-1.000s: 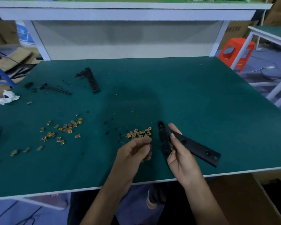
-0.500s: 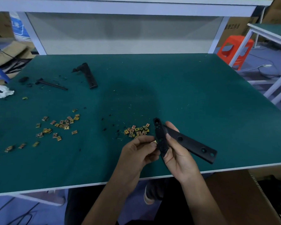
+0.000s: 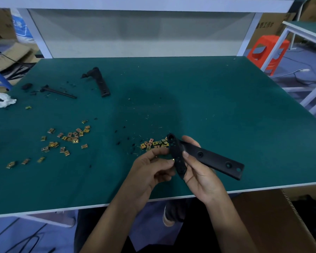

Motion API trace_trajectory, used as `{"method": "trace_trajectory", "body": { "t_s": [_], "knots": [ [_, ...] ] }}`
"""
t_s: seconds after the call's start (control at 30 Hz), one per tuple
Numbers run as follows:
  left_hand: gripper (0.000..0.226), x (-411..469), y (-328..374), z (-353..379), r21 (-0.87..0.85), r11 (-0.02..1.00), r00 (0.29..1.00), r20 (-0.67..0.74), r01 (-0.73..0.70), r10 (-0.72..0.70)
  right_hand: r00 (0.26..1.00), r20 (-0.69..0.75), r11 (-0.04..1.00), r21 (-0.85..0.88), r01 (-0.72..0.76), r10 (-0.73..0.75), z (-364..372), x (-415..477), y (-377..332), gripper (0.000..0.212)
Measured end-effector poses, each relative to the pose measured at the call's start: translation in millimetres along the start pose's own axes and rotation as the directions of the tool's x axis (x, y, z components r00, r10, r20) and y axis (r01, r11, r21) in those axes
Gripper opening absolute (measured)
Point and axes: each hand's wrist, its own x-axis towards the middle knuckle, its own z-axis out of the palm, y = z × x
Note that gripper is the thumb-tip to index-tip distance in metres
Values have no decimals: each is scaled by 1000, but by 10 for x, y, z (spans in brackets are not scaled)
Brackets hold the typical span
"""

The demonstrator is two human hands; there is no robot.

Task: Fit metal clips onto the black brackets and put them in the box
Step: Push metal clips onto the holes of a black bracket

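Green matting covers the table [image 3: 226, 106], and over its near edge we see both hands at work. The right hand [image 3: 201, 176] grips a black bracket [image 3: 208, 157], thumb laid across its front and fingers curled behind it. The bracket is bent: one short arm stands nearly upright between the two hands, and a longer arm with holes in it reaches out to the right, held above the mat. The left hand [image 3: 148, 172] is drawn together, thumb and forefinger pinching a small metal clip [image 3: 173, 159] right at the left edge of the short arm; whether the clip is seated on the bracket we cannot tell. Just beyond the hands lies a small pile of clips [image 3: 154, 144], touching the mat and close to the bracket's upper tip. Well to the left we find a looser scatter of clips [image 3: 69, 138] spread over the mat. At the far left lie a second bracket [image 3: 101, 83], a thin black rod [image 3: 60, 92] and, at the table's left edge, a crumpled white tissue [image 3: 3, 102]. Below the table's near right corner we see a brown cardboard box [image 3: 263, 225], and beyond the far right corner an orange stool [image 3: 268, 50] stands on the floor.
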Motion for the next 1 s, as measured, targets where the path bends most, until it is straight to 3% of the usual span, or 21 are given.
{"method": "trace_trajectory", "body": {
  "t_s": [0.3, 0.47, 1.0],
  "knots": [
    [39, 11, -5, 5, 43, 999, 1000, 18, 8, -8, 1000, 14, 1000, -22, 8, -8, 32, -7, 8, 48],
    [22, 39, 4, -25, 200, 979, 999, 29, -39, 34, 1000, 9, 1000, 10, 5, -5, 60, 4, 2, 57],
    [20, 27, -32, 10, 234, 969, 993, -67, -81, 99, 1000, -25, 999, 39, -4, 5, 23, 3, 14, 49]
  ]
}}
